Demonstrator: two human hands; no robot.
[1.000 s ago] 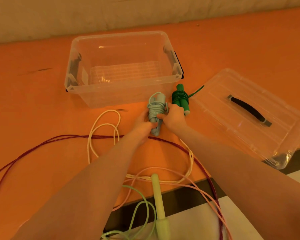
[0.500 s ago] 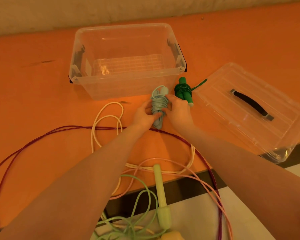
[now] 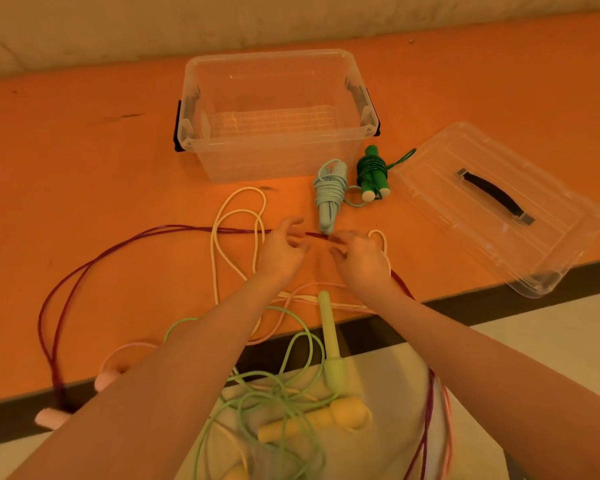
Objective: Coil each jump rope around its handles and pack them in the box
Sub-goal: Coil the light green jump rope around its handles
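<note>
A coiled pale blue jump rope (image 3: pixel 330 195) lies on the orange table in front of the clear box (image 3: pixel 278 147), beside a coiled green jump rope (image 3: pixel 373 174). My left hand (image 3: pixel 284 249) and my right hand (image 3: pixel 359 256) hover just below the blue bundle, fingers loosely spread, holding nothing. A dark red rope (image 3: pixel 118 247) runs under both hands. A cream rope (image 3: pixel 236 216) loops to the left. A light green rope with its handle (image 3: pixel 328 334) hangs over the table edge. The box holds no rope.
The box's clear lid (image 3: pixel 492 209) with a black handle lies at the right, over the table edge. Yellow handles (image 3: pixel 326 419) and a tangle of green rope rest on my lap. Pink handles (image 3: pixel 106 381) sit at the near left edge.
Both hands let go of the coiled blue rope, which now lies on the table, and drew back toward me. The camera tilted, showing more of my lap.
</note>
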